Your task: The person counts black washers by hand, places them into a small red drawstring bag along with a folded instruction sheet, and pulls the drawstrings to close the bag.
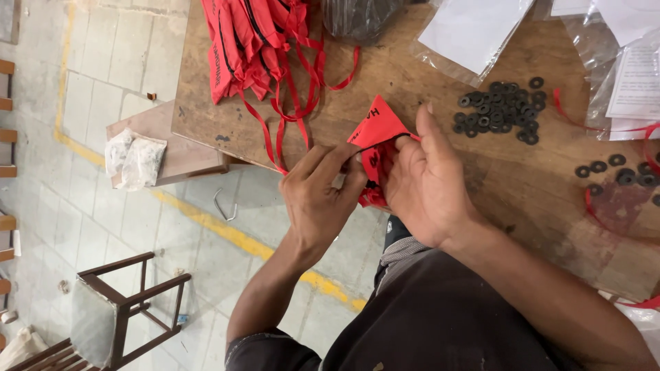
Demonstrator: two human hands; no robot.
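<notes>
Both hands gripped one small red pouch [375,137] at the near edge of the wooden table [426,89]: the left hand [320,199] pinched its lower part with curled fingers, and the right hand [423,182] closed around its right side. Farther out lay two scatters of black washers [498,110], too many to count, the second [619,172] by the right edge. Beyond them were one heap of red pouches [251,41] with trailing ribbons and several clear plastic bags [474,31].
</notes>
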